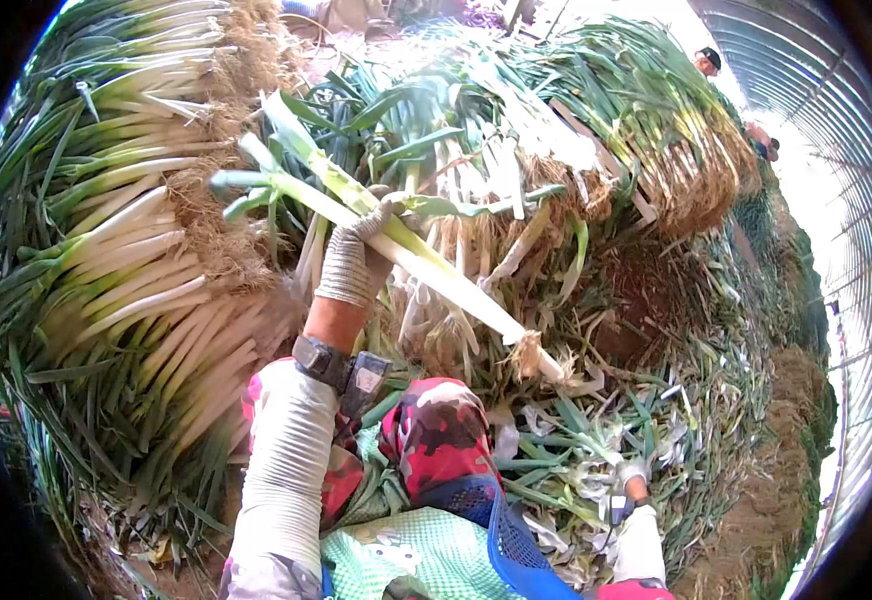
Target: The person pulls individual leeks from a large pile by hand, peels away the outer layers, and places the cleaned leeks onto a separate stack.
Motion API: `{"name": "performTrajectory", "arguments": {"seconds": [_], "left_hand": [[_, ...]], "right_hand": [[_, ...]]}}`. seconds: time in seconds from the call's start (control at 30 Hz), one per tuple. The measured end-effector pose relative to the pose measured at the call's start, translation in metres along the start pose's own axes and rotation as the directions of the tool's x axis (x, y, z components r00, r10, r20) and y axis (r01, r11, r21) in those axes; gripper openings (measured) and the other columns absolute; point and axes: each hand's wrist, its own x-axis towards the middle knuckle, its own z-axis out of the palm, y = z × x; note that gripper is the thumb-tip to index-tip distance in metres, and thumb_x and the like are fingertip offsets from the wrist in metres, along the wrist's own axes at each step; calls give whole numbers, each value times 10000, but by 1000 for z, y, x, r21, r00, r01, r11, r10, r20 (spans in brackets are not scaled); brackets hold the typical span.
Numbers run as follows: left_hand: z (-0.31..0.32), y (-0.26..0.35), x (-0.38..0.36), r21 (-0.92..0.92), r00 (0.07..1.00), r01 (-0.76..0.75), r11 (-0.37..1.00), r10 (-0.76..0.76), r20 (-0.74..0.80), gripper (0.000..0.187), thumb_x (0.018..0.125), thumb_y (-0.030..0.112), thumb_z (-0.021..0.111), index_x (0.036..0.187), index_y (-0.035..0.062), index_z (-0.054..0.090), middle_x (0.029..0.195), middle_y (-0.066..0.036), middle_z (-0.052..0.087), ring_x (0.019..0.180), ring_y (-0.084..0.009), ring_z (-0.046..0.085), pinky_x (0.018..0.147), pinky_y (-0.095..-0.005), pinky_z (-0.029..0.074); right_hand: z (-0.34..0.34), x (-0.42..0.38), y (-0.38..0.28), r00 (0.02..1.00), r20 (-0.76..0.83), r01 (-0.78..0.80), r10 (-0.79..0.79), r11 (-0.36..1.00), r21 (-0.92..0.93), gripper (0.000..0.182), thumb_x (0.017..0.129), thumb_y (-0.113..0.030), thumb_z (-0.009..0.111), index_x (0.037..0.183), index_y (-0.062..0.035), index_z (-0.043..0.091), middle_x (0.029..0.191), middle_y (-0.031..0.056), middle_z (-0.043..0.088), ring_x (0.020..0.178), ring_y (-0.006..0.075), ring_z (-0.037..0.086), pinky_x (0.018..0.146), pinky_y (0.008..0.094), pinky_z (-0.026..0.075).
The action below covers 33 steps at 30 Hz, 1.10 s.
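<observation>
My left hand (364,248), in a striped grey work glove, is closed around thick green onions (436,272). Their green tops point up and left, and the white stalks slant down to the right, ending in a tuft of roots. Low on the right, my right hand (633,468) is gloved too and reaches over stripped leaves and peelings (566,450); its fingers are too small and blurred to make out. A watch-like band and a small dark device sit on my left wrist.
A tall stack of green onions (146,240) stands on the left, roots facing inward. More bunches (686,150) lie at the back right. Leaf litter covers the ground on the right beside a ribbed curved wall (806,100). Two people (708,62) are partly visible far behind.
</observation>
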Motion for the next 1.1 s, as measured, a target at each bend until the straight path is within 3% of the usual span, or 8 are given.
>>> {"name": "performTrajectory", "arguments": {"seconds": [0.13,0.2,0.27,0.37,0.5,0.67,0.87,1.1], "left_hand": [[33,-3,-24,99,992,103,990,-110,68,385,722,3,634,1081,-2,496,872,-132,587,765,-269,599,761,-398,518],[26,-14,-21,138,975,190,972,-203,88,398,714,5,641,1085,-3,495,862,-128,590,743,-270,601,753,-400,521],[23,-25,-21,182,971,217,959,-231,61,416,719,30,658,1099,-4,492,863,-129,594,757,-265,607,750,-403,523],[24,-22,-21,124,956,259,958,-273,106,451,697,50,683,1102,6,490,831,-129,588,712,-250,615,706,-401,538],[11,7,-1,129,991,130,983,-130,-7,323,765,128,635,1015,-50,536,800,-105,587,709,-210,606,666,-306,526],[23,-3,-8,417,995,40,908,0,-97,222,823,135,583,982,-19,570,805,-87,583,736,-209,584,665,-293,487],[24,-82,34,372,998,25,928,-4,-56,217,815,160,589,968,8,572,800,-114,582,714,-240,551,698,-359,462],[30,-79,43,17,986,66,998,-63,-156,241,786,163,613,985,34,569,797,-101,577,706,-241,533,660,-366,471]], "right_hand": [[-12,18,-148,744,-204,645,-636,763,-25,788,736,-144,672,1382,16,251,1360,241,383,1175,373,462,968,363,403],[-40,-42,-294,658,-79,684,-749,550,480,823,733,-31,665,1415,-68,205,1447,188,271,1036,280,587,818,332,518],[-54,-88,-398,494,-26,837,-869,467,283,890,703,-89,729,1421,-120,203,1454,128,275,978,282,612,772,336,548],[-7,-78,-476,46,-71,993,-996,38,116,433,787,-129,638,1191,-55,500,1019,203,604,859,296,631,693,384,533],[-7,-55,-417,337,434,941,-835,285,-183,338,817,-84,535,1139,-179,577,936,168,637,855,337,606,719,429,498],[-22,-11,-406,152,-133,974,-979,171,-150,457,746,-90,630,1193,-75,538,1010,145,634,827,290,626,744,370,501],[-14,9,-417,197,60,959,-978,180,-219,416,743,-123,610,1153,-73,565,1019,164,630,857,308,620,761,381,494],[-27,58,-260,576,386,817,-721,524,-239,379,739,-162,585,1107,-70,596,1029,186,625,892,329,613,779,394,486]]}}
